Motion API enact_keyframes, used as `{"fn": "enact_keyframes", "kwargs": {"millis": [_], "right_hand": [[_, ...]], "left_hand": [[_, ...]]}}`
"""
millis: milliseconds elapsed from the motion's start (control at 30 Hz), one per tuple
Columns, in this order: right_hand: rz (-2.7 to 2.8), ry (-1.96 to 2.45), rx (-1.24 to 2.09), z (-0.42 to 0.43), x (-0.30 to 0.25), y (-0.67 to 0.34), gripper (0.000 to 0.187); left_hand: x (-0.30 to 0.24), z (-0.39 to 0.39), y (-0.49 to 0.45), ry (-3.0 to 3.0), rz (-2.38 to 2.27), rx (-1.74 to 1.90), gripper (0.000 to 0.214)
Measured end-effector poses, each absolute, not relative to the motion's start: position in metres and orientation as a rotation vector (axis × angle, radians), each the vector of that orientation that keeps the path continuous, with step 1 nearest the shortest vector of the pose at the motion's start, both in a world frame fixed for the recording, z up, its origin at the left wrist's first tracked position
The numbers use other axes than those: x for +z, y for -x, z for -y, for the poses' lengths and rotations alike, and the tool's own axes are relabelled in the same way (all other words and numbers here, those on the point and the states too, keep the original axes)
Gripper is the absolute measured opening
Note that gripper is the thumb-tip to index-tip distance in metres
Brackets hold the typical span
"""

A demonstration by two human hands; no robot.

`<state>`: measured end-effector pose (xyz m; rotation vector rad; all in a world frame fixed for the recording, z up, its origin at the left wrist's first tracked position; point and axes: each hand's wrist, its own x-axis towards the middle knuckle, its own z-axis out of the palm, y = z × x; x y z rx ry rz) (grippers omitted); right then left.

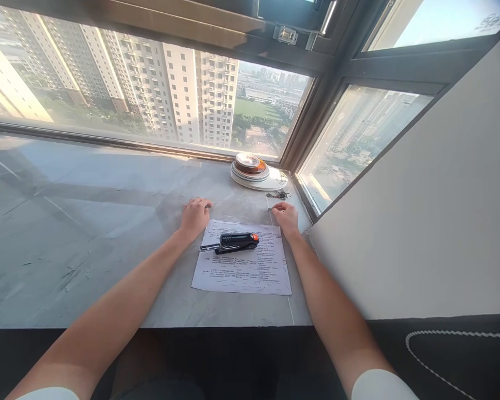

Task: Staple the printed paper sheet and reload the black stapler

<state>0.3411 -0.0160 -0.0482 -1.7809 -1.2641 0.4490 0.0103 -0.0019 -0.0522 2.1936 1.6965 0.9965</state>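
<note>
A printed sheet of paper (245,266) lies on the grey stone sill (87,222). A black stapler (235,242) with an orange tip rests across the sheet's upper half. My left hand (195,215) sits at the paper's far left corner, fingers curled down onto the sill. My right hand (285,215) is at the far right corner, fingers bent and pinched at the sheet's top edge. Whether either hand grips the paper is unclear.
A stack of white plates (256,175) with a brown-lidded round tin (248,162) on top stands by the window corner. A small bunch of keys (278,195) lies just behind my right hand. A white wall (420,222) rises to the right.
</note>
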Motion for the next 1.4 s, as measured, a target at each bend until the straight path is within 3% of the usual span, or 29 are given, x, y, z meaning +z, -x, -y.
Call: {"fn": "enact_keyframes", "kwargs": {"millis": [300, 700, 1067, 1200, 1400], "right_hand": [[1.299, 1.78, 0.348, 0.014, -0.052, -0.341, 0.021], [1.19, 1.778, 0.45, 0.014, -0.049, -0.339, 0.025], [1.189, 1.791, 0.34, 0.017, -0.042, -0.333, 0.022], [1.426, 1.446, 0.309, 0.035, -0.015, -0.315, 0.029], [2.244, 0.666, 0.963, 0.064, 0.005, -0.281, 0.053]], "left_hand": [[-0.05, 0.003, -0.012, -2.114, -1.737, 1.03, 0.024], [-0.036, 0.008, -0.018, -1.939, -1.343, 1.27, 0.006], [-0.041, 0.003, -0.016, -1.686, -1.12, 1.246, 0.029], [-0.041, 0.003, -0.017, -1.69, -1.103, 1.226, 0.026], [-0.043, -0.001, -0.017, -1.65, -1.103, 1.212, 0.026]]}}
